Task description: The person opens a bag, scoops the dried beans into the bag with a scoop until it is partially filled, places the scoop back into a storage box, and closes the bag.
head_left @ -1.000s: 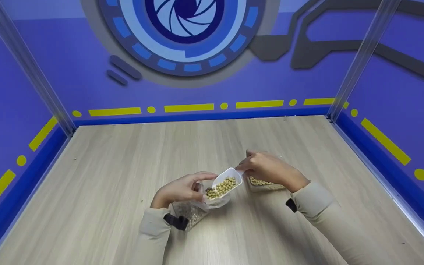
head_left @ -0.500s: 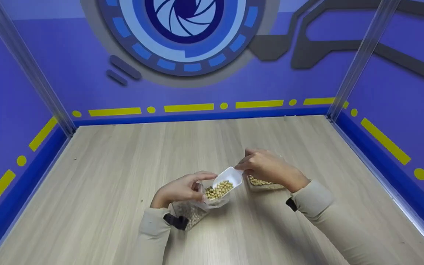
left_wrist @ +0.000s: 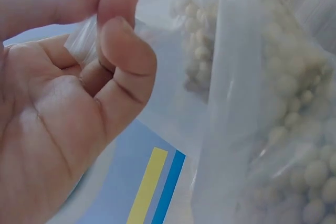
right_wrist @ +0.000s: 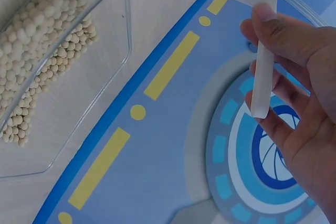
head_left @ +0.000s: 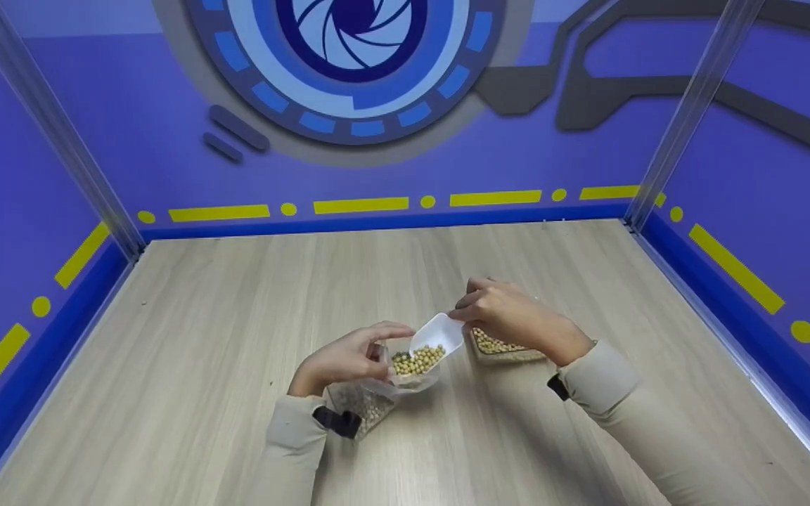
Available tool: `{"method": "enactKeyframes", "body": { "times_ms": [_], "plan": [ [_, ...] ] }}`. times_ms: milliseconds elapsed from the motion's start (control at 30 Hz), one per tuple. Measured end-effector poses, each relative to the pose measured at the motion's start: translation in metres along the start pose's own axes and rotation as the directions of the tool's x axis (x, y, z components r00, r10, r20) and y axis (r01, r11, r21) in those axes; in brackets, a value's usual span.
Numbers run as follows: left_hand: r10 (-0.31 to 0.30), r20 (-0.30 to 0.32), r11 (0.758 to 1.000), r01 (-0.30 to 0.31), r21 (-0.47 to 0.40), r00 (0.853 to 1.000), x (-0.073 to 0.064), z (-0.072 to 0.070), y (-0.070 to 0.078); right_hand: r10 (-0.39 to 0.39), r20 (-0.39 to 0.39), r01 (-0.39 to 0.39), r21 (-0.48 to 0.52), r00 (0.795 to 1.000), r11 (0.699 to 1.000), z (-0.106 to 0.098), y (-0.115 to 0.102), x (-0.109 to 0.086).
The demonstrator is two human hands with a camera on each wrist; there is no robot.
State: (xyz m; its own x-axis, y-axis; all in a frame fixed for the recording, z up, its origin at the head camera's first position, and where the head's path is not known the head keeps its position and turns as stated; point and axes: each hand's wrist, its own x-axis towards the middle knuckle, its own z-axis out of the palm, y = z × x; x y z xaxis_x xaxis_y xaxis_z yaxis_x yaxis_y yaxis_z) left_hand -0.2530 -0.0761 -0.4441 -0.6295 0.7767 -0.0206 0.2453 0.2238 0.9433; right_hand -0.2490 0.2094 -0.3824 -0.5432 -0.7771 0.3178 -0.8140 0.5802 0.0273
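Note:
My left hand (head_left: 340, 360) pinches the edge of a clear plastic bag (left_wrist: 210, 124), holding its mouth up. Pale round beans, like soybeans (left_wrist: 315, 177), show through the film in the left wrist view. With thumb and fingers my right hand (head_left: 517, 320) grips the handle of a white scoop (head_left: 439, 329). The scoop tilts down to the left, its front lip at the bag's mouth by my left fingertips. Beans (head_left: 419, 360) lie toward its low end. Part of the bag's body is hidden behind my left hand and sleeve.
A clear rectangular container (right_wrist: 127, 30) of the same beans stands on the wood-grain table (head_left: 236, 316), partly under my right hand in the head view. Blue-purple panels (head_left: 131, 140) enclose the table at the back and both sides.
The right hand has risen slightly and tipped the scoop more steeply. Beans have slid down toward its front lip, baring more of the white scoop. The left hand has stayed nearly still.

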Motion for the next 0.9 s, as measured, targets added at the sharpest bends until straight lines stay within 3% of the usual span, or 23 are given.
{"method": "enactKeyframes", "body": {
  "times_ms": [200,400,567,900],
  "plan": [
    [0.012,-0.010,1.000,-0.012,0.003,1.000,0.000,-0.001,0.002,-0.009,-0.018,0.009,-0.033,1.000,0.999,-0.003,0.001,0.001],
    [0.058,-0.030,0.996,-0.056,0.068,0.998,0.000,-0.004,0.002,-0.013,-0.040,0.011,-0.058,0.999,0.998,-0.006,0.002,0.001],
    [0.077,-0.047,0.993,-0.072,0.096,0.996,-0.001,-0.005,0.002,-0.002,-0.055,0.000,-0.035,0.998,0.999,-0.007,0.005,-0.003],
    [0.081,-0.036,0.996,-0.080,0.028,0.996,-0.003,-0.006,0.002,0.022,-0.110,-0.014,0.074,0.994,0.997,-0.008,0.018,-0.017]
  ]
}}
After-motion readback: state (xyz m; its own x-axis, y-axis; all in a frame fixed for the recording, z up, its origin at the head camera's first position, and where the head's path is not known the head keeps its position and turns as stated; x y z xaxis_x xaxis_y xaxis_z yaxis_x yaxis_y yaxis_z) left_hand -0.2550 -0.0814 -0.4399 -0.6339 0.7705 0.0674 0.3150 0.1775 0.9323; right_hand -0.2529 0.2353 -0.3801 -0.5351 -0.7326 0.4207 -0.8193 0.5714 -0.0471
